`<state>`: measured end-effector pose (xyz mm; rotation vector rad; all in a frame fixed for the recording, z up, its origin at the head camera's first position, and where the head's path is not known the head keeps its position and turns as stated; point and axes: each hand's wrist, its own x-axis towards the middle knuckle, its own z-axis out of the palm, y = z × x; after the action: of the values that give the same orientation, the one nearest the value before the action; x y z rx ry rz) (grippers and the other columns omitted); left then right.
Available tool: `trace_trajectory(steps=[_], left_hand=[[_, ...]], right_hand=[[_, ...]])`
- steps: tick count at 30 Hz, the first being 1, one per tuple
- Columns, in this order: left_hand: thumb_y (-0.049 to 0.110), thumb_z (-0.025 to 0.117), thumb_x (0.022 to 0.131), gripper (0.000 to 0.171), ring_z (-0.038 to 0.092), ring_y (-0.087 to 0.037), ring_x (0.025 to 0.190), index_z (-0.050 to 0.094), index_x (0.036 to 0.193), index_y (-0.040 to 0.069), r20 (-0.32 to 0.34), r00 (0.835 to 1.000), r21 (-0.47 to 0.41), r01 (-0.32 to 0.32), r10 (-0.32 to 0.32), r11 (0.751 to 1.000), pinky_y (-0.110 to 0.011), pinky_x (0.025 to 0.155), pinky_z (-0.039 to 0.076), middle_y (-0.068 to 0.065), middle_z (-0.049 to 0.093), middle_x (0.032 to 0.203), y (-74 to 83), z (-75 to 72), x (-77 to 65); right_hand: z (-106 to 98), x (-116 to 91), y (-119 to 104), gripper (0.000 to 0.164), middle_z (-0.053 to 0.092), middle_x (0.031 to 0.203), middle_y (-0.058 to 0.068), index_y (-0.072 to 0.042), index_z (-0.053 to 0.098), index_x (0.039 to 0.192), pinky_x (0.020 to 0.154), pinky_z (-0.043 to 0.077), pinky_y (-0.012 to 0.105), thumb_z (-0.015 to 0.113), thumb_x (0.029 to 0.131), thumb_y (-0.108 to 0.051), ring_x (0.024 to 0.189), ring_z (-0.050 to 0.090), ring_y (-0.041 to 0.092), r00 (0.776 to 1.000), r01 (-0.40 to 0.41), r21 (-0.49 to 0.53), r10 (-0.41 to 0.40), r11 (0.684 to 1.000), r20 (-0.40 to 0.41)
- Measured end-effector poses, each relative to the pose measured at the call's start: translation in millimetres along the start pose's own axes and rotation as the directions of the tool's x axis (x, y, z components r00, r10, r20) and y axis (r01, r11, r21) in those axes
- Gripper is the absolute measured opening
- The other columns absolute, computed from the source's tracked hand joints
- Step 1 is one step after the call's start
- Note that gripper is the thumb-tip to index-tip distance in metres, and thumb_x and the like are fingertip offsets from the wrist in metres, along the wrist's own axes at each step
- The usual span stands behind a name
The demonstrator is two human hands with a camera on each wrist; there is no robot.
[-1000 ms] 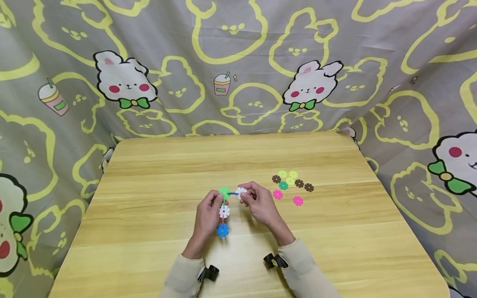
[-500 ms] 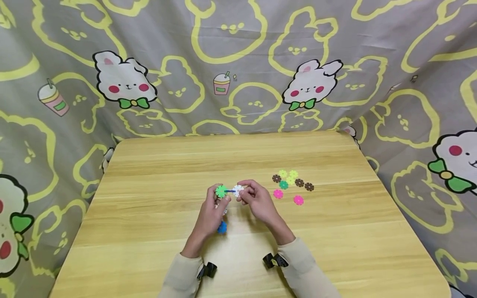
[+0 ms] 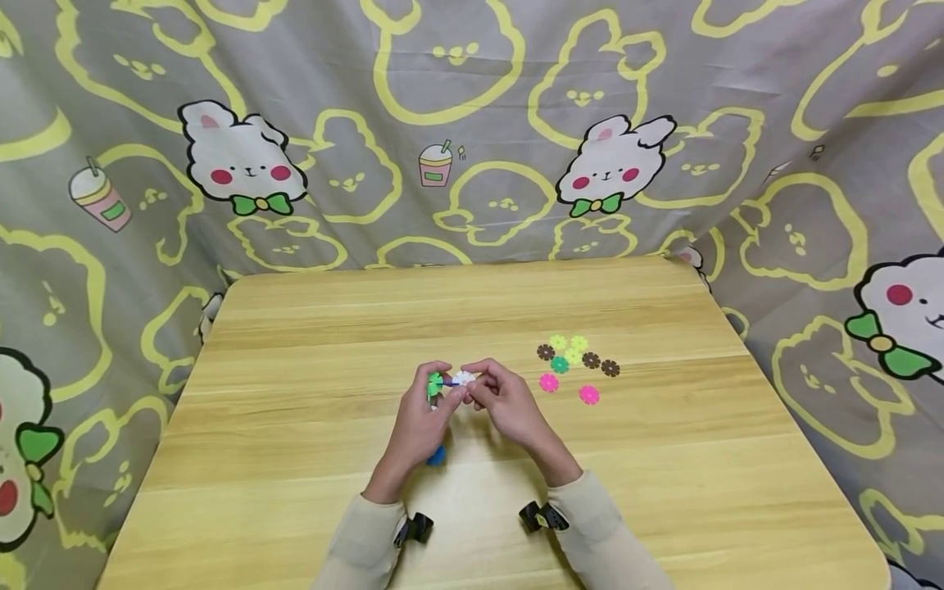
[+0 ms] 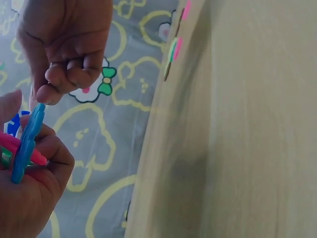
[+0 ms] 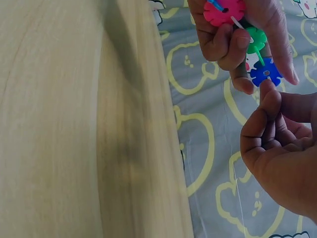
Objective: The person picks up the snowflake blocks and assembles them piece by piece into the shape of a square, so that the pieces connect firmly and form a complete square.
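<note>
Slotted plastic snowflake discs are linked into a chain between the hands. My left hand [image 3: 419, 416] curls round the chain near its green disc [image 3: 434, 384], its thumb reaching toward the other hand. My right hand [image 3: 510, 407] pinches the white disc [image 3: 463, 378] between thumb and fingers. A dark blue disc [image 5: 266, 73] joins the green and white ones. Below the left palm hangs a light blue disc [image 3: 437, 456], linked to a pink disc [image 5: 225, 14]. Most of another white disc is hidden behind the left hand.
Loose discs lie on the wooden table [image 3: 295, 459] to the right: yellow ones [image 3: 578, 342], brown ones [image 3: 592, 360], a teal one [image 3: 560, 365] and two pink ones [image 3: 589, 395]. A patterned curtain [image 3: 354, 164] hangs round the table's back and sides.
The left hand has turned and wrapped further round the chain, covering its middle discs. The green and white discs have shifted slightly left, and both hands have come closer together.
</note>
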<state>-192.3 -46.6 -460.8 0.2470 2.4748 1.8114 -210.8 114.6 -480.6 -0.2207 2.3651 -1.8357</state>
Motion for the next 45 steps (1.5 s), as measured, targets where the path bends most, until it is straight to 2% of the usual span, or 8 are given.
trace_trajectory(steps=[6, 12, 17, 20, 23, 30, 36, 45], left_hand=[[0.016, 0.063, 0.095, 0.029, 0.04, -0.002, 0.054, 0.054, 0.12, 0.006, -0.048, 0.999, -0.005, -0.002, 0.002, 1.0, -0.017, 0.05, 0.034, -0.013, 0.061, 0.099, -9.2, 3.8, 2.3], [0.021, 0.066, 0.093, 0.027, 0.042, -0.006, 0.053, 0.063, 0.119, 0.016, -0.112, 0.993, -0.039, -0.036, 0.031, 0.999, -0.018, 0.047, 0.034, -0.009, 0.064, 0.102, -35.8, 8.0, 10.2], [0.027, 0.065, 0.093, 0.025, 0.045, -0.01, 0.059, 0.063, 0.117, 0.021, -0.13, 0.991, -0.057, -0.048, 0.04, 0.997, -0.02, 0.051, 0.037, -0.004, 0.062, 0.1, -38.6, 4.1, 10.0], [0.028, 0.064, 0.094, 0.024, 0.043, -0.01, 0.059, 0.062, 0.117, 0.022, -0.14, 0.99, -0.059, -0.043, 0.035, 0.997, -0.02, 0.05, 0.036, -0.003, 0.061, 0.1, -37.9, 1.8, 9.3], [0.029, 0.063, 0.094, 0.024, 0.041, -0.01, 0.056, 0.062, 0.117, 0.023, -0.143, 0.989, -0.058, -0.037, 0.028, 0.998, -0.02, 0.048, 0.035, -0.002, 0.06, 0.1, -37.4, 0.5, 8.9], [0.032, 0.063, 0.095, 0.025, 0.04, -0.01, 0.055, 0.062, 0.117, 0.022, -0.139, 0.989, -0.047, -0.046, 0.039, 0.998, -0.021, 0.048, 0.035, -0.002, 0.06, 0.1, -35.6, 0.1, 9.2], [0.033, 0.062, 0.095, 0.024, 0.042, -0.012, 0.058, 0.062, 0.117, 0.023, -0.153, 0.988, -0.043, -0.038, 0.031, 0.998, -0.021, 0.049, 0.035, -0.002, 0.06, 0.099, -33.7, -1.5, 9.4], [0.034, 0.062, 0.095, 0.025, 0.043, -0.015, 0.061, 0.062, 0.117, 0.023, -0.164, 0.986, -0.022, -0.038, 0.033, 0.999, -0.021, 0.052, 0.037, -0.002, 0.06, 0.1, -33.8, -4.0, 10.6]], right_hand=[[-0.5, 0.2, 0.6, 0.025, 0.069, 0.086, 0.013, -0.012, 0.063, 0.12, 0.065, 0.051, 0.031, 0.057, 0.096, -0.009, 0.073, 0.061, 0.025, 1.0, 0.005, -0.003, -0.005, 1.0, 0.012], [-9.5, -0.2, 1.0, 0.033, 0.071, 0.09, 0.009, -0.018, 0.058, 0.132, 0.073, 0.054, 0.044, 0.053, 0.099, -0.014, 0.077, 0.062, 0.029, 0.999, -0.008, -0.016, 0.009, 1.0, 0.033], [-39.8, 1.3, 11.2, 0.032, 0.069, 0.094, 0.011, -0.015, 0.059, 0.129, 0.071, 0.054, 0.039, 0.055, 0.097, -0.015, 0.082, 0.061, 0.035, 0.997, -0.034, -0.148, 0.024, 0.988, -0.07], [-64.7, 0.7, 20.5, 0.029, 0.068, 0.095, 0.008, -0.015, 0.062, 0.125, 0.061, 0.051, 0.029, 0.058, 0.096, -0.017, 0.076, 0.06, 0.024, 0.985, -0.09, -0.344, 0.033, 0.935, -0.169], [-87.7, -2.8, 29.6, 0.03, 0.067, 0.098, 0.007, -0.013, 0.063, 0.124, 0.06, 0.048, 0.027, 0.059, 0.094, -0.018, 0.077, 0.06, 0.019, 0.972, -0.163, -0.503, 0.051, 0.849, -0.23], [-119.9, -17.1, 47.7, 0.036, 0.063, 0.103, 0.011, -0.009, 0.061, 0.125, 0.071, 0.047, 0.035, 0.059, 0.091, -0.018, 0.086, 0.057, 0.024, 0.944, -0.328, -0.648, 0.205, 0.687, -0.26], [-127.2, -23.8, 55.3, 0.039, 0.059, 0.108, 0.013, -0.007, 0.06, 0.126, 0.071, 0.046, 0.037, 0.063, 0.088, -0.018, 0.089, 0.056, 0.025, 0.918, -0.395, -0.639, 0.299, 0.66, -0.259], [-132.9, -24.3, 63.1, 0.033, 0.066, 0.101, 0.014, -0.003, 0.064, 0.115, 0.078, 0.049, 0.044, 0.069, 0.086, -0.017, 0.091, 0.061, 0.029, 0.923, -0.385, -0.646, 0.282, 0.659, -0.263]])
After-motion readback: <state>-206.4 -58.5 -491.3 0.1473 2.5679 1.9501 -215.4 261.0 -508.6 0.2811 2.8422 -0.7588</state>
